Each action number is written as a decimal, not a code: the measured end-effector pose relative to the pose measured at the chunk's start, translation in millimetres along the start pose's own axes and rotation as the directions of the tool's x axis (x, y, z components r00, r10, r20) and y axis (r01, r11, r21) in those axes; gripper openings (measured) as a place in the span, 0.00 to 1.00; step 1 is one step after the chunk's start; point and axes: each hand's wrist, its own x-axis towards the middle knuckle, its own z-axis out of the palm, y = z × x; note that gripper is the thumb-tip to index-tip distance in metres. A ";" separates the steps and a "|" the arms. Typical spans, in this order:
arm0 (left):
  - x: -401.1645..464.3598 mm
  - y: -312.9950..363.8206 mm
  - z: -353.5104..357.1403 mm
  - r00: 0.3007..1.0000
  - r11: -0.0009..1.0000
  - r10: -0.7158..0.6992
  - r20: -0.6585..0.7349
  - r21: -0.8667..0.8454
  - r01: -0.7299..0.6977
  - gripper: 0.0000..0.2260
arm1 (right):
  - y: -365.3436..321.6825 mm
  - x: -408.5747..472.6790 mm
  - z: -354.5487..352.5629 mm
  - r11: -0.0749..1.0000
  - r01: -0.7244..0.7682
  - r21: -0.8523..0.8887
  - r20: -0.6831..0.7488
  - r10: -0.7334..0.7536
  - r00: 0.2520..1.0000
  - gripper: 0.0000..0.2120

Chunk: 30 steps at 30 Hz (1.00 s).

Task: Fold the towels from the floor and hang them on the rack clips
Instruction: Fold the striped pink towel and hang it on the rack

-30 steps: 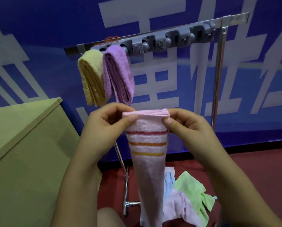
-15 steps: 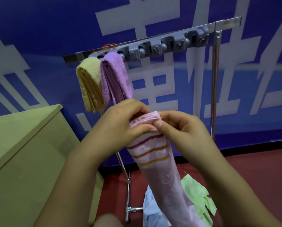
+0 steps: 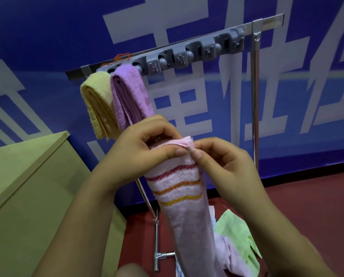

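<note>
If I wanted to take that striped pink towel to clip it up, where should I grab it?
Probably at the bunched top edge of the striped towel, pinching from both sides as the left hand and right hand do. The folds gather there, and the rest hangs straight below.

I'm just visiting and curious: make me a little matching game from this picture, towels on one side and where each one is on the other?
Towels:
1. yellow towel
2. purple towel
3. striped pink towel
4. green towel

Places:
A. lying on the red floor
B. hanging at the rack's far left end
C. held in both hands
D. hanging just right of the yellow one

Pairs: 1-B, 2-D, 3-C, 4-A
</note>
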 end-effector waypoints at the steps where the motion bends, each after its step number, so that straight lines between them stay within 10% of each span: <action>1: -0.3 0.7 0.5 1.000 1.000 -0.017 0.021 -0.002 0.017 0.09 | 0.6 -0.3 0.6 1.000 0.024 -0.019 -0.002 -0.024 1.000 0.05; 20: 7.2 3.9 -32.1 0.998 0.998 0.056 0.031 -0.009 -0.056 0.05 | 50.3 -14.3 -18.6 0.944 -0.309 0.121 0.370 0.246 0.896 0.11; 30: 10.2 4.3 -37.0 0.997 0.996 0.059 0.055 -0.063 -0.055 0.07 | 55.3 -7.1 -16.2 0.984 -0.172 -0.040 0.147 0.176 0.973 0.09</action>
